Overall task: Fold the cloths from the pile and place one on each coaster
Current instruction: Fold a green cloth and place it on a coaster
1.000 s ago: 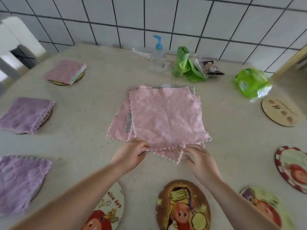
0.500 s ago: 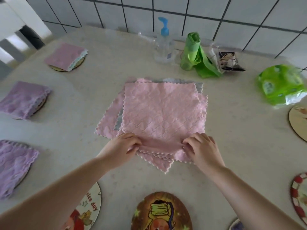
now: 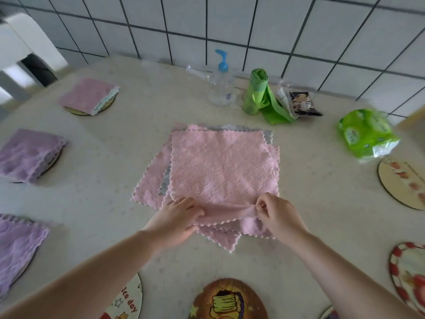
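Observation:
A pile of cloths [image 3: 151, 180] lies at the table's middle, pink ones with a grey one between. The top pink cloth [image 3: 220, 166] is spread flat, and its near edge is lifted and curled back. My left hand [image 3: 177, 217] pinches that edge at its left corner, my right hand [image 3: 276, 215] at its right corner. Folded cloths sit on three coasters at the left: a pink one [image 3: 87, 95] far, a purple one [image 3: 27, 153] in the middle, another purple one [image 3: 16, 252] near. Bare picture coasters lie near me [image 3: 227, 300], [image 3: 128, 302] and at the right [image 3: 404, 183], [image 3: 409, 272].
Along the tiled wall stand a clear pump bottle [image 3: 219, 86], a green bag roll [image 3: 257, 93], a dark snack packet [image 3: 301, 104] and a green tissue pack [image 3: 365, 132]. A white chair [image 3: 20, 56] stands at the far left beyond the table edge.
Both hands have closed on the top pink cloth's near edge and lifted it, so it now curls back between them. The view has shifted downward and closer.

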`<action>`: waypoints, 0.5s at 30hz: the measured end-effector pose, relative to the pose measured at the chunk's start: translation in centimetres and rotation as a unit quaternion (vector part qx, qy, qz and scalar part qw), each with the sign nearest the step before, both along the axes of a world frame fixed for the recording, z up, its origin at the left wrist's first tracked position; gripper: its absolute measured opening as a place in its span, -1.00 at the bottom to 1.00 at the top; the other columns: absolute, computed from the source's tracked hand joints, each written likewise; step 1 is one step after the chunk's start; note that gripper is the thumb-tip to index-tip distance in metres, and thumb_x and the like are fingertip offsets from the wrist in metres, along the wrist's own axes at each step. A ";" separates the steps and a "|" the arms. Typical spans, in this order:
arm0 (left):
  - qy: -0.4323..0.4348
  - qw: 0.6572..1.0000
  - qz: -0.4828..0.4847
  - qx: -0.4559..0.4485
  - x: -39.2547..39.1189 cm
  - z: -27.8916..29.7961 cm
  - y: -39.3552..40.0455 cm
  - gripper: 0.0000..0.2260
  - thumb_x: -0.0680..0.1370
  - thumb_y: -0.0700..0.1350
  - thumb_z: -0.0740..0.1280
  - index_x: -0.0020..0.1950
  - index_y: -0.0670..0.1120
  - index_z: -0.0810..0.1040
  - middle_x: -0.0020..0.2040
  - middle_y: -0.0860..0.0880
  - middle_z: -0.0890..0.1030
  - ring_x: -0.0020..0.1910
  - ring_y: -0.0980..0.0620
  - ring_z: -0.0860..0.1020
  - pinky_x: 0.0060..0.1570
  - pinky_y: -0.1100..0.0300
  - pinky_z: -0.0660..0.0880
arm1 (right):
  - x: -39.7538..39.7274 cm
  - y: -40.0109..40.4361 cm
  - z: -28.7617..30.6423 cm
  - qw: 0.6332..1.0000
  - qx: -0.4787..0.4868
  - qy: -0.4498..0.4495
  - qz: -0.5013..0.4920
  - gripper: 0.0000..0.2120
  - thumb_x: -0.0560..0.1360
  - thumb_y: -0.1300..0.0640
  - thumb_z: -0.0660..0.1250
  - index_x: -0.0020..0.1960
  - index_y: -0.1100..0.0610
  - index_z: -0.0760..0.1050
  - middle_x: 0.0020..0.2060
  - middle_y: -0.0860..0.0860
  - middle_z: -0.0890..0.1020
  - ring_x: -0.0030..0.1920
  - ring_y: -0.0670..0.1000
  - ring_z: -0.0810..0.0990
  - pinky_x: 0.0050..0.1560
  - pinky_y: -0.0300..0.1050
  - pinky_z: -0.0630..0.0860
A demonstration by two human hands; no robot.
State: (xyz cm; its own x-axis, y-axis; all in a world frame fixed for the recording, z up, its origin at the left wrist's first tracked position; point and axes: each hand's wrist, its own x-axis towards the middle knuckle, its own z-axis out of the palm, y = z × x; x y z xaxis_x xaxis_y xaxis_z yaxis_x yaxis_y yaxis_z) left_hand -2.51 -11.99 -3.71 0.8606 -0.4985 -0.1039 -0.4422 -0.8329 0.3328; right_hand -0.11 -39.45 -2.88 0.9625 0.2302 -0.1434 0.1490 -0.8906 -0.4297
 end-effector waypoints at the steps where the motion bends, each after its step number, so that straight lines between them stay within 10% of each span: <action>1: 0.004 1.000 0.011 -0.007 0.3 0.2 -0.1 -0.85 0.46 -0.07 0.36 0.02 0.04 0.58 0.00 0.09 0.59 0.03 0.06 0.54 0.09 0.09 0.50 | 0.1 0.0 0.2 1.000 -0.004 -0.004 0.000 -0.94 0.50 0.11 0.25 -0.13 0.09 0.43 -0.25 -0.01 0.62 -0.21 0.05 0.56 -0.27 -0.15 0.29; 8: 0.065 0.974 0.154 -0.153 5.0 4.9 0.2 -0.81 0.56 -0.14 0.19 0.03 0.05 0.58 -0.10 0.13 0.60 -0.20 0.15 0.55 -0.18 0.21 0.50 | 3.8 1.0 4.9 0.993 0.104 -0.010 -0.062 -0.90 0.55 0.15 0.21 -0.13 0.04 0.32 -0.31 -0.08 0.52 -0.33 -0.04 0.50 -0.37 -0.23 0.37; 15: -0.037 0.957 0.138 -0.252 12.6 13.4 1.6 -0.88 0.51 -0.26 0.30 0.00 -0.16 0.61 -0.12 -0.01 0.60 -0.14 0.07 0.53 -0.18 0.41 0.38 | 7.1 2.4 14.3 0.989 0.053 -0.103 0.092 -0.76 0.48 -0.12 0.25 -0.06 0.05 0.49 -0.25 -0.13 0.48 -0.22 -0.10 0.48 -0.29 -0.24 0.31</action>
State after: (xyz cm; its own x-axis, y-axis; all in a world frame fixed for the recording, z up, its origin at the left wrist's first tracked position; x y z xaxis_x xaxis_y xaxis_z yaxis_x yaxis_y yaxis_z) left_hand 10.11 -10.34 9.72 0.9627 -0.2214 0.1553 -0.2654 -0.6631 0.6999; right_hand 7.00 -37.07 11.41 0.9096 0.4065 0.0857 0.3976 -0.7923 -0.4628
